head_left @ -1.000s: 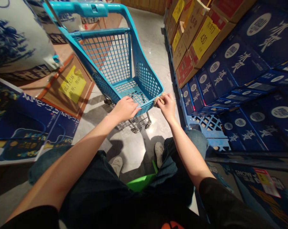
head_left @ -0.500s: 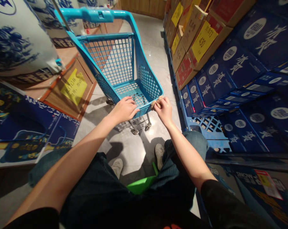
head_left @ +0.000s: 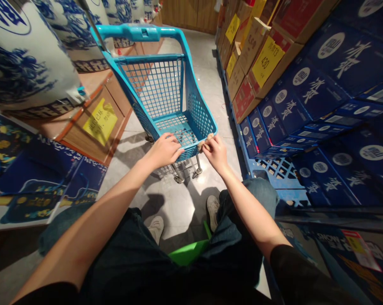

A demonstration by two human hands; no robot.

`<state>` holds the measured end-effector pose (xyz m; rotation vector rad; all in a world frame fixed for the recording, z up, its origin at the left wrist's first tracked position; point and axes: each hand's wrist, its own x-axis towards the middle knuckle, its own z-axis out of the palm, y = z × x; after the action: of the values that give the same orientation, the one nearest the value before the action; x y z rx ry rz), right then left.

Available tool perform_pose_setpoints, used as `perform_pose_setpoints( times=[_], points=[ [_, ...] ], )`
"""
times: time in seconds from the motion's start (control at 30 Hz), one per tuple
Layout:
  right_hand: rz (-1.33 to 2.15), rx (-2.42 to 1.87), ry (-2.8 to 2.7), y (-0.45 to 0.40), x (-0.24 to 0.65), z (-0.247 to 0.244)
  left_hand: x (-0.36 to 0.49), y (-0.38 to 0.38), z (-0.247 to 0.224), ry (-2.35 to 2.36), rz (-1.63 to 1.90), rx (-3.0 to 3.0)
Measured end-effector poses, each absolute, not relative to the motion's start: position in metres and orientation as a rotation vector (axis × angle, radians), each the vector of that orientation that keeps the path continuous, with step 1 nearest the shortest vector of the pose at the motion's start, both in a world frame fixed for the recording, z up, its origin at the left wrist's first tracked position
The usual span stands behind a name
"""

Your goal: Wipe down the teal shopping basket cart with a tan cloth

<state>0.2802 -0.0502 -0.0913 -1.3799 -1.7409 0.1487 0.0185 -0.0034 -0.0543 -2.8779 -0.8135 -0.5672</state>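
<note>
Right grip (head_left: 215,153): where the near right corner of the shopping cart (head_left: 201,111) sits at mid-frame, this hand pinches a small tan wad (head_left: 200,147) between thumb and bent fingers.
Tan wad: near the center of the frame, against the cart's rim; cloth by its look, though the fingers hide part of it.
Left grip (head_left: 164,149): closed over the near rim, left of center — fingers bent across the edge, thumb reaching toward the right.
Cart: blue plastic, upper middle of the frame, with lattice panels, a thick handle (head_left: 143,32) at the far end and wheels (head_left: 197,173) just below the hands.
Seated legs: dark jeans (head_left: 128,241) across the lower frame, pale shoes (head_left: 156,228) on the gray floor (head_left: 174,199), and a green plastic edge (head_left: 189,253) between the thighs.
Right side: stacked blue boxes (head_left: 318,93) above a blue pallet (head_left: 288,195); brown cartons (head_left: 254,42) at upper right, one bearing a yellow sign (head_left: 265,62) marked 430.
Left side: big white jars (head_left: 23,63) painted blue — upper left, on a wooden stand (head_left: 118,95) with a handwritten yellow notice (head_left: 101,121).
Top edge: wood paneling (head_left: 188,15).
</note>
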Motion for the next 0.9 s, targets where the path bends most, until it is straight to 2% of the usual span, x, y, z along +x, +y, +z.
perform_pose_setpoints(
  times=[0.27,0.47,0.63,0.9],
  points=[
    [0.061,-1.445,-1.560,-0.042,0.293,-0.086,0.021,-0.006,-0.051,-0.869,-0.564,-2.895],
    [0.125,-1.378,-1.749,-0.046,0.286,-0.087,0.024,-0.007,-0.051,-0.897,-0.555,-2.896],
    [0.087,-1.485,-1.532,-0.040,0.299,-0.084,0.026,-0.006,-0.051,-0.854,-0.493,-2.849],
    [0.020,-1.396,-1.697,-0.044,0.291,-0.088,0.027,-0.006,-0.052,-0.843,-0.467,-2.820]
  ],
)
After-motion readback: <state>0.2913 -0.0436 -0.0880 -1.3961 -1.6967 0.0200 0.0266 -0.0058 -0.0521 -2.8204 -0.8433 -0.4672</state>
